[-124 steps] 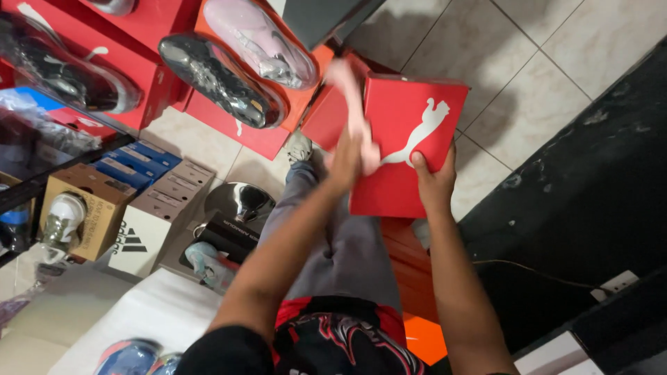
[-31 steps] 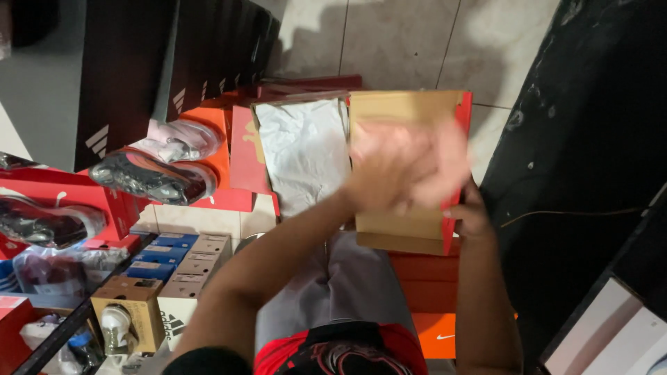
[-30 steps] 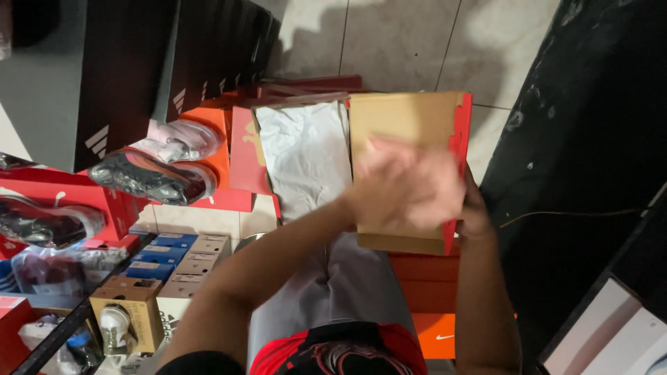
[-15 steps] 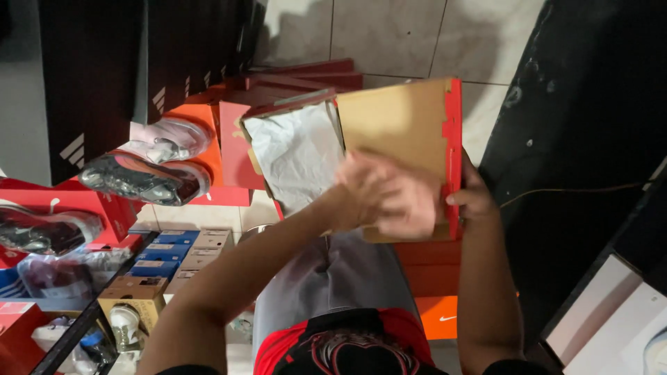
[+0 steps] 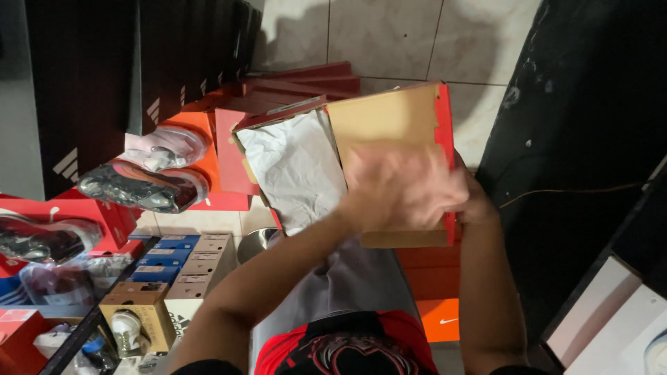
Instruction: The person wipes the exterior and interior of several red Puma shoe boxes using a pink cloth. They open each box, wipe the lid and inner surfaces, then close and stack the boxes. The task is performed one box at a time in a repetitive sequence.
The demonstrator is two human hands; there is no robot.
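Open shoe box held on the lap, both hands at its lid.

Left of the hands, white tissue paper (image 5: 295,170) fills the box (image 5: 240,142). The left hand (image 5: 399,187), blurred, lies across the brown inside of the lid (image 5: 385,118); its grip cannot be told. The right hand (image 5: 476,205) clasps the lid's red right edge.

- A dark sports shoe (image 5: 142,191) lies on an orange box (image 5: 208,149).
- Black boxes (image 5: 139,62) stand stacked at left.
- Small blue and tan boxes (image 5: 184,257) sit below.
- The tiled floor (image 5: 389,35) lies beyond.
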